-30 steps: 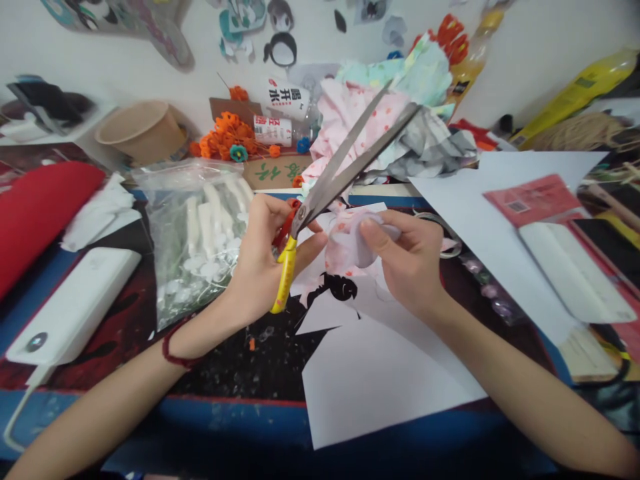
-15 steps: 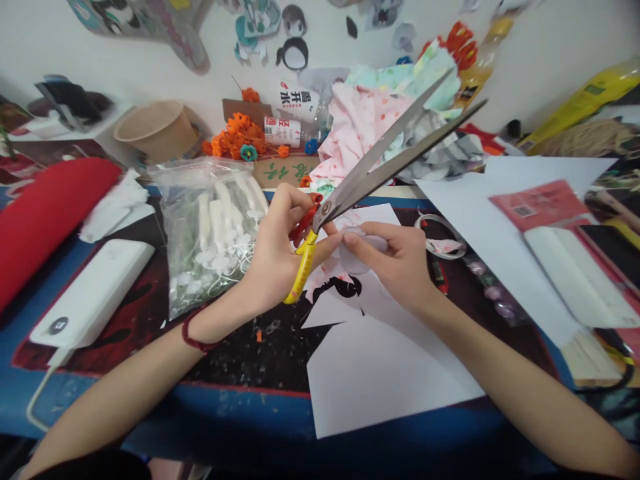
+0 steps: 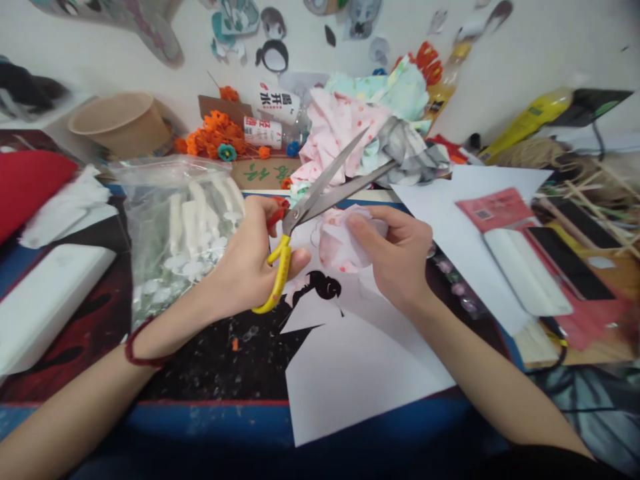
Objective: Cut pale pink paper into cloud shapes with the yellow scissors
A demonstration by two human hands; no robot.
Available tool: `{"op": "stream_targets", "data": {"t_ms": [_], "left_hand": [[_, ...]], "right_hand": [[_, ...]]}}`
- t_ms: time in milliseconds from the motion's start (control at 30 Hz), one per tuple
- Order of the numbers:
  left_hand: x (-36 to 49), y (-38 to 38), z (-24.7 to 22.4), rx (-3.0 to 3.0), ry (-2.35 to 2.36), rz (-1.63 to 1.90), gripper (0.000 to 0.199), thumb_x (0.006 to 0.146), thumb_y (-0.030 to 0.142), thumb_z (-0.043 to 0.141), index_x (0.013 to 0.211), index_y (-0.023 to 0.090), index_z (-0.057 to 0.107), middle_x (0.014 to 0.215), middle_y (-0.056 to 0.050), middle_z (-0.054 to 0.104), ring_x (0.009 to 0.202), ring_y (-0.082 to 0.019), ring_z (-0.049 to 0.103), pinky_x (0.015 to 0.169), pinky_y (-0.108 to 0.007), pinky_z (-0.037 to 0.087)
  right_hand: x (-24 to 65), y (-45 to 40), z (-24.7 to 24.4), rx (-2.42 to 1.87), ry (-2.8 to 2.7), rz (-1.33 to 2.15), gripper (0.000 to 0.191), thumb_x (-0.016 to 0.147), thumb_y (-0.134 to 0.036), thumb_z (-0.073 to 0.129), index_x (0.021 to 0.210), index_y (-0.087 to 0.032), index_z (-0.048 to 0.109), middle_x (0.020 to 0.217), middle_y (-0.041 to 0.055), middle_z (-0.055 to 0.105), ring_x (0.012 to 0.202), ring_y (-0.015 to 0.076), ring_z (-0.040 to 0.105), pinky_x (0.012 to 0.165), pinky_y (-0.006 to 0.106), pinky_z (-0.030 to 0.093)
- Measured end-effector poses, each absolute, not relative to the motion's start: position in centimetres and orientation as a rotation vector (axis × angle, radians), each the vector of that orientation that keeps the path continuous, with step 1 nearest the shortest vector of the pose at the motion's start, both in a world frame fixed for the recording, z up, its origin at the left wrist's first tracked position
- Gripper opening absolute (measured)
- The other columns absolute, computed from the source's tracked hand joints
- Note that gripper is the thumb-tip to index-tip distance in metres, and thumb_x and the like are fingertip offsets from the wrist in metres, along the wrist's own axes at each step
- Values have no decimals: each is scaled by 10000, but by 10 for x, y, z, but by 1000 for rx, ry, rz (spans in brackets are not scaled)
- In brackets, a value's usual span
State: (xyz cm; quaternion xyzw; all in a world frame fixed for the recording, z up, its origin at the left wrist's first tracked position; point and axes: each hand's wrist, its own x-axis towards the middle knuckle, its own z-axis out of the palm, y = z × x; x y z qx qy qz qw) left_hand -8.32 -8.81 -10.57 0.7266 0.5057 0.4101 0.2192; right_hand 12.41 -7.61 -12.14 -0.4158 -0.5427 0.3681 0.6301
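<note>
My left hand (image 3: 245,260) is closed on a pair of scissors (image 3: 283,270) with yellow and red handles. Their long blades stand apart and point up to the right. Between the thumb and fingers of my right hand (image 3: 403,260) is a small piece of pale pink spotted fabric (image 3: 333,245), with a whitish layer against it. The blades pass above and beyond this fabric. Beneath both hands lies a cut sheet of white paper (image 3: 360,373). A scrap of pink fabric (image 3: 299,287) rests at its upper left, beside a dark cut-out gap.
Left of the paper sits a clear plastic bag (image 3: 175,233) with pale sticks inside. Crumpled fabrics (image 3: 340,133) and orange flowers (image 3: 220,137) are piled at the back. A white power bank (image 3: 55,300) lies left; a long white case (image 3: 527,270) lies right.
Both hands have drawn apart, and the left thumb has come off the piece. The right hand has turned it, so its pink spotted side shows. The view has shifted rightward.
</note>
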Motion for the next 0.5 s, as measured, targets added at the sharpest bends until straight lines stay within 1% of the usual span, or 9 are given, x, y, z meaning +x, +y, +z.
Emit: {"op": "stream_targets", "data": {"t_ms": [33, 100, 200, 333, 400, 500], "left_hand": [[-86, -88, -106, 2053, 1445, 1077, 515, 681, 467, 754, 1013, 249, 427, 917, -35, 545, 696, -168, 512, 594, -334, 406], [-90, -89, -106, 2092, 1510, 964, 549, 672, 496, 751, 1042, 255, 424, 879, -31, 551, 697, -188, 529, 591, -337, 398], [-91, -91, -105, 2082, 1545, 872, 542, 689, 557, 734, 1034, 263, 438, 714, 9, 541, 605, -188, 527, 554, -328, 376], [-90, -93, -105, 2096, 1515, 898, 524, 700, 583, 738, 1011, 269, 456, 576, 53, 482, 481, -160, 479, 499, -312, 341], [-89, -93, -105, 2104, 1490, 895, 512, 707, 588, 736, 1000, 268, 464, 554, 57, 473, 462, -160, 472, 484, -311, 343], [-88, -94, -106, 2094, 1469, 872, 493, 700, 554, 756, 999, 264, 492, 580, 40, 513, 476, -168, 500, 481, -314, 366]], "right_hand": [[126, -75, -120, -931, -1225, 818, 120, 759, -352, 798, 830, -256, 787, 791, -25, 772, 668, 120, 658, 618, 274, 531], [129, -74, -119, -900, -1222, 756, 86, 767, -325, 790, 823, -261, 781, 783, -31, 767, 676, 123, 658, 626, 283, 537], [132, -73, -117, -899, -1233, 668, 68, 784, -314, 769, 832, -265, 771, 799, -28, 768, 720, 146, 679, 682, 324, 563], [134, -74, -117, -899, -1262, 614, 67, 800, -302, 748, 857, -273, 764, 841, -23, 778, 784, 167, 714, 758, 365, 588], [133, -75, -116, -908, -1286, 597, 49, 802, -282, 744, 847, -275, 760, 834, -25, 776, 786, 168, 717, 765, 367, 591], [132, -78, -113, -929, -1322, 561, 26, 803, -269, 750, 828, -273, 759, 805, -22, 770, 759, 165, 711, 747, 359, 586]]}}
